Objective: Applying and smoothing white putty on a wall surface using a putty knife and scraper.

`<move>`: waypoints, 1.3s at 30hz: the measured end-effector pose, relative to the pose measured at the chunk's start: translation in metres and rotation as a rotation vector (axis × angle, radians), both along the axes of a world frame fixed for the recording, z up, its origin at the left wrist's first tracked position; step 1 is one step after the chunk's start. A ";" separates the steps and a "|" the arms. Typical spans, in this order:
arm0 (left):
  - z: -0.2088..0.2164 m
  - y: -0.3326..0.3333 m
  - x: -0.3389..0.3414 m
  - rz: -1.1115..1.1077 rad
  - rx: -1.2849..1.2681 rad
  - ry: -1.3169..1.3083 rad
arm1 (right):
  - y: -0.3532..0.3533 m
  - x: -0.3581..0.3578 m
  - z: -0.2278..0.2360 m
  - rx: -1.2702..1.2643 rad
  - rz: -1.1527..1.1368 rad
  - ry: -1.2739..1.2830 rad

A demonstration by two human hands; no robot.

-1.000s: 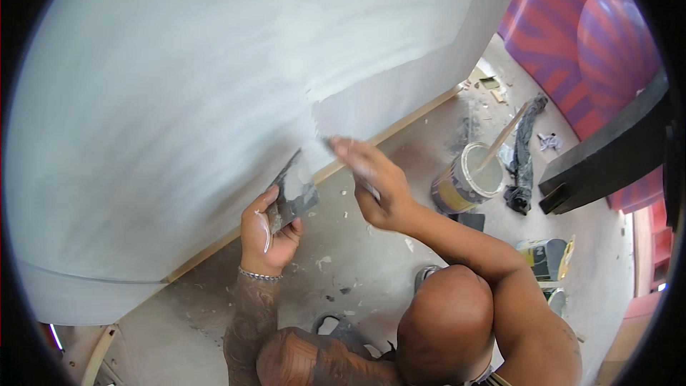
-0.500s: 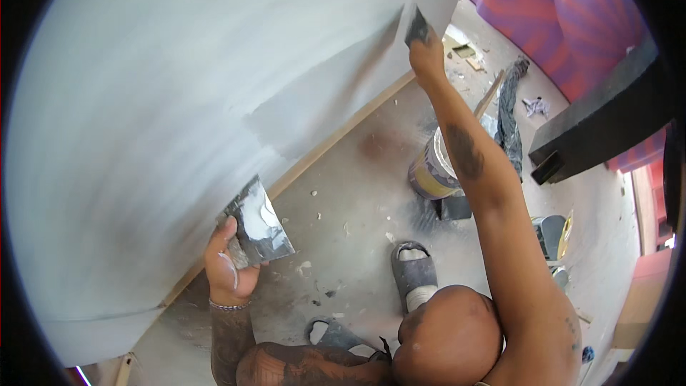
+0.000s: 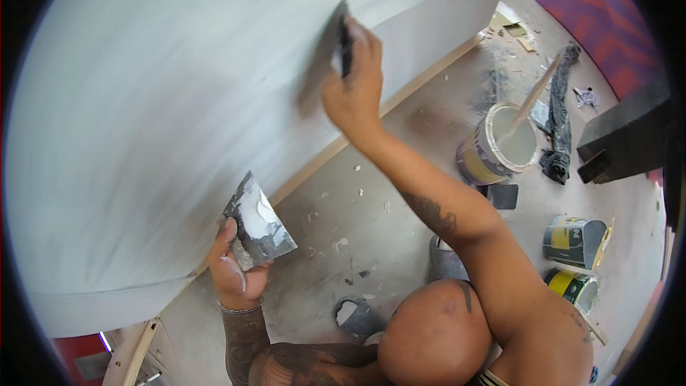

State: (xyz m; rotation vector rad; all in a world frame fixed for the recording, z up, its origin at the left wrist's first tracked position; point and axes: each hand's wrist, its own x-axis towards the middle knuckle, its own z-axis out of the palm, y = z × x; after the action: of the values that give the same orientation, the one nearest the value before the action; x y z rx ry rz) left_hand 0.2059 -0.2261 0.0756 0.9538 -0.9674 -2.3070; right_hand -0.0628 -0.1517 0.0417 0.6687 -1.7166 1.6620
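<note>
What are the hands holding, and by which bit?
Left hand: white-smeared scraper, by its handle end. Right hand: dark flat tool, too blurred to tell where.

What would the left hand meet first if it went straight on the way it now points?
The left hand, its scraper foremost, would probably meet the pale wall first, though the depth between them is unclear.

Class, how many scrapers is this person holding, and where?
2: one scraper with white paste in the left hand; a second scraper, partly hidden, in the right hand.
</note>
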 end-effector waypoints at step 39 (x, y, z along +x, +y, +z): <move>-0.031 -0.002 -0.038 -0.826 -1.924 -0.372 | 0.145 -0.004 -0.002 -0.822 1.154 -1.310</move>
State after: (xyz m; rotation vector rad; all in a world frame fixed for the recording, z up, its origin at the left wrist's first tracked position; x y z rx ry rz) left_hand 0.1678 -0.2282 0.0444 -0.0141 -3.0099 -0.4710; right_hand -0.0664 -0.0063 0.0402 -0.0006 -0.8962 3.8680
